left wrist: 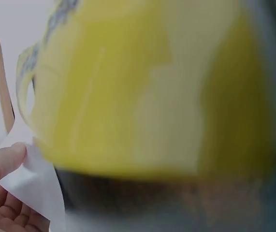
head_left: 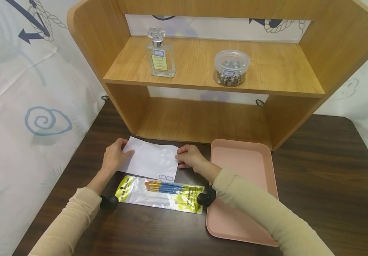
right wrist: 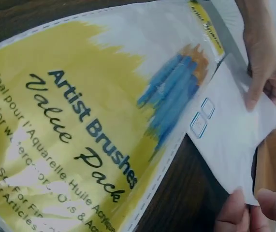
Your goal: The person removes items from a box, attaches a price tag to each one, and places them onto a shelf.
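Observation:
A white sheet of paper with two small blue-framed labels at its lower right corner lies in front of the shelf. My left hand pinches its left edge, thumb on top and fingers beneath, as the left wrist view shows at the paper. At the opposite edge, my right hand pinches the paper between thumb and fingers. Just below the paper is a clear and yellow pack of artist brushes with blue handles. The pack fills much of the right wrist view; neither hand grips it.
A pink tray lies under my right forearm. Behind the paper stands a wooden shelf. Its upper board bears a glass perfume bottle and a clear round tub of small metal pieces. A patterned white cloth hangs at left.

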`<state>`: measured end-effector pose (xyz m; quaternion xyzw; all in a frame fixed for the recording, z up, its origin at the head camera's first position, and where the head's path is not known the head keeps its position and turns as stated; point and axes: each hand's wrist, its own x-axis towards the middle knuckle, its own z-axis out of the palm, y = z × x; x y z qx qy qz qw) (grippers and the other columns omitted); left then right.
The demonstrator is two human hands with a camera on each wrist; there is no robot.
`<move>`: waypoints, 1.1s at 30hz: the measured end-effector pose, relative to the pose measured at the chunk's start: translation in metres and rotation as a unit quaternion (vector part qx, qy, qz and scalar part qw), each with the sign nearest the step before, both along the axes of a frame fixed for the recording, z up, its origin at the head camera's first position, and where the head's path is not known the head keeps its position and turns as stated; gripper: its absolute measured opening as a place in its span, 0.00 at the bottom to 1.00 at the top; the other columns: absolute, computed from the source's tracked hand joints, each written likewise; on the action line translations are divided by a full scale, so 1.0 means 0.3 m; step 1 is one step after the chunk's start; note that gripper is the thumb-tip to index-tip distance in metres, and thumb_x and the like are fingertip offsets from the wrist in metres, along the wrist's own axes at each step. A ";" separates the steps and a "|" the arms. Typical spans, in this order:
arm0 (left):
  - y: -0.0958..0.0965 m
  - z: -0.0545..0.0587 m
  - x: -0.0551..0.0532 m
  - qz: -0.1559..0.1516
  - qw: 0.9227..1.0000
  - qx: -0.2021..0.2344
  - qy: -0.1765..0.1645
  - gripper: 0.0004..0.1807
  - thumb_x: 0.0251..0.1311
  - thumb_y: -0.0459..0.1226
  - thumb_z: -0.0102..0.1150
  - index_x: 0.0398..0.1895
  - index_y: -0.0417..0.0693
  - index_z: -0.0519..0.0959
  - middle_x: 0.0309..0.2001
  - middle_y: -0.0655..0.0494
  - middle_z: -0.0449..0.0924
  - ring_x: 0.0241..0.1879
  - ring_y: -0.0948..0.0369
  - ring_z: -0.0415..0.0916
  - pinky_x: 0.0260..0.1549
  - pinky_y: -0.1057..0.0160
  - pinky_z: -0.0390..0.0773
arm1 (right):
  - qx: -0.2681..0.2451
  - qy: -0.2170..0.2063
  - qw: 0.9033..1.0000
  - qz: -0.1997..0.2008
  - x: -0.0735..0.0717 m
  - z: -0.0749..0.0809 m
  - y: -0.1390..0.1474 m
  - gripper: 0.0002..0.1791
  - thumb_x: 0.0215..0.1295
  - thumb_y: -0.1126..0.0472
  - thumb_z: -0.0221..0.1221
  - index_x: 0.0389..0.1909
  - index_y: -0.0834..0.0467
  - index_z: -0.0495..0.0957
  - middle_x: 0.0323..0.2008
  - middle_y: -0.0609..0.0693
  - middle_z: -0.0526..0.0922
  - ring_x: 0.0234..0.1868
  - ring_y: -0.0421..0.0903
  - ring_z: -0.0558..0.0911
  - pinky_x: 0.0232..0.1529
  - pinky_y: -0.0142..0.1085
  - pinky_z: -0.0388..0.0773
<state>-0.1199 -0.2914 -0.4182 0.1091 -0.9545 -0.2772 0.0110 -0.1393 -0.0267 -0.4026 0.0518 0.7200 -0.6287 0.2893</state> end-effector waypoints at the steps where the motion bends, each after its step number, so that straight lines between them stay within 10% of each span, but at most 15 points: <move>1: 0.000 0.002 0.001 -0.005 1.000 0.002 0.002 0.21 0.57 0.35 0.61 0.51 0.33 0.70 0.42 0.36 0.76 0.37 0.48 0.70 0.36 0.52 0.71 | 0.008 0.013 1.000 0.002 0.003 0.000 -0.001 0.14 0.61 0.73 0.56 0.48 0.70 0.72 0.27 0.50 0.73 0.25 0.42 0.74 0.27 0.32 0.80; 18: 0.016 0.047 0.016 -0.019 0.994 0.075 0.076 0.14 0.66 0.39 0.53 0.43 0.33 0.73 0.34 0.39 0.77 0.29 0.54 0.71 0.22 0.66 0.69 | 0.005 0.085 0.995 -0.047 -0.009 0.045 0.056 0.08 0.63 0.74 0.51 0.43 0.68 0.71 0.27 0.51 0.71 0.24 0.42 0.74 0.28 0.32 0.81; 33: 0.090 0.078 0.037 0.015 0.986 0.156 0.061 0.21 0.68 0.43 0.49 0.54 0.35 0.69 0.40 0.38 0.78 0.27 0.57 0.76 0.21 0.70 0.75 | -0.072 0.134 0.988 -0.029 0.063 0.093 0.181 0.20 0.65 0.68 0.55 0.54 0.69 0.61 0.45 0.66 0.76 0.37 0.43 0.80 0.45 0.40 0.80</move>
